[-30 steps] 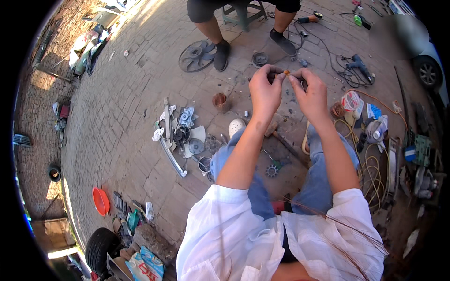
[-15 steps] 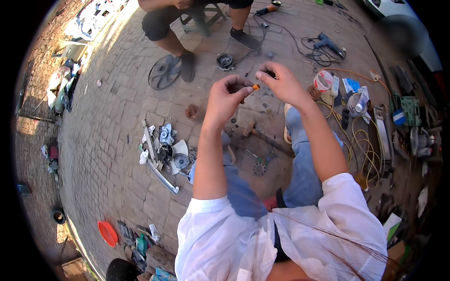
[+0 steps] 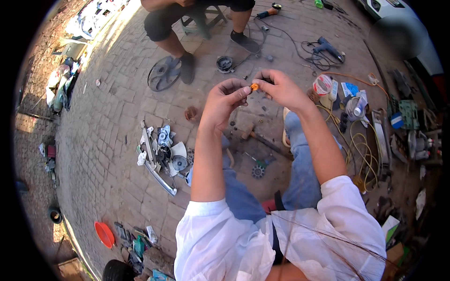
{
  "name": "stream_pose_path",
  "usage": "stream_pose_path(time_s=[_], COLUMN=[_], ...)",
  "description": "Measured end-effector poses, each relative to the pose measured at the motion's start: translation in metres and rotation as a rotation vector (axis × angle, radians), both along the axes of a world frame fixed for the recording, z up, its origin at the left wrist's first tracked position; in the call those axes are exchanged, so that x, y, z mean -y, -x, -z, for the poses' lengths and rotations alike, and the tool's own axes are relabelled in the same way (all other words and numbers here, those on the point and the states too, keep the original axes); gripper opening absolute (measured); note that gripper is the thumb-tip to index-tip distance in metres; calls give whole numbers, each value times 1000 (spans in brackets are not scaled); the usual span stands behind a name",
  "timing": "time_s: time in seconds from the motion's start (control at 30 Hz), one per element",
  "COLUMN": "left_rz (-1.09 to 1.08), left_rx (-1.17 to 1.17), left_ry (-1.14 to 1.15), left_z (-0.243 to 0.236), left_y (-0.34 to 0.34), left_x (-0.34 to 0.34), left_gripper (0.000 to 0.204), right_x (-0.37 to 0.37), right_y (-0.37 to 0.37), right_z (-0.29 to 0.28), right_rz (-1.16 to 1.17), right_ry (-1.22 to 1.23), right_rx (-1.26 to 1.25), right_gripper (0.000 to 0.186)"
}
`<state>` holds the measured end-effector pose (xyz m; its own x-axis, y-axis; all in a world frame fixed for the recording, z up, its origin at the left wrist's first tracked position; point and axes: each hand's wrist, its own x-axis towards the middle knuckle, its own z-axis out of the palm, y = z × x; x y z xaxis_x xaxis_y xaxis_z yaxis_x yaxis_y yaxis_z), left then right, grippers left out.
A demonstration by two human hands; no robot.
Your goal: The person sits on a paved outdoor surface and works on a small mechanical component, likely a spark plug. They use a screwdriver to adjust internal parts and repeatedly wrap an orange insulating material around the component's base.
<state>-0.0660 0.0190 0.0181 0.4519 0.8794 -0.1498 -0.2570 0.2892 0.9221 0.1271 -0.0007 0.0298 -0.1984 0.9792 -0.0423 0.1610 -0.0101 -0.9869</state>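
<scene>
Out in front of me, a small orange piece (image 3: 254, 87), perhaps a scrap of copper wire, is pinched between thumb and fingers of my left hand (image 3: 225, 101). The thumb and forefinger of my right hand (image 3: 277, 88) close on the same piece from the other side. Its exact kind is too small to make out. Below my hands, a hammer (image 3: 267, 143) lies on the paving between my legs, near a small dark gear-like part (image 3: 258, 171). A brownish coil-like part (image 3: 191, 113) sits left of my left wrist.
Dismantled metal and plastic parts (image 3: 164, 154) lie left of my legs. Ahead, a person sits on a stool (image 3: 197, 25) beside a fan wheel (image 3: 164, 73) and a round motor housing (image 3: 225, 64). A corded heat gun (image 3: 329, 48), yellow hose (image 3: 364, 154) and tools lie rightward. An orange basin (image 3: 105, 234) stands lower left.
My right hand has come in toward the left, and its fingertips now meet the orange piece. My left hand keeps its pinch on it.
</scene>
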Motion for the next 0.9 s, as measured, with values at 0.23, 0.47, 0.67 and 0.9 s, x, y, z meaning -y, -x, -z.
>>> stream_pose_path(time_s=[0.23, 0.47, 0.67, 0.9], left_rz=[-30, -401, -67, -14], left_rx=[-578, -505, 298, -456], left_ry=[-448, -396, 130, -304], left_z=[2, 7, 3, 7], left_y=[-2, -15, 1, -2], left_x=[0, -3, -7, -4], left_gripper=[11, 11, 16, 14], right_x=[-2, 5, -3, -3], right_y=[5, 17, 5, -1], right_z=[17, 10, 10, 4], right_rz=[74, 137, 58, 43], right_ry=[-263, -226, -13, -5], right_rx=[310, 336, 1, 132], right_gripper=[19, 20, 22, 20])
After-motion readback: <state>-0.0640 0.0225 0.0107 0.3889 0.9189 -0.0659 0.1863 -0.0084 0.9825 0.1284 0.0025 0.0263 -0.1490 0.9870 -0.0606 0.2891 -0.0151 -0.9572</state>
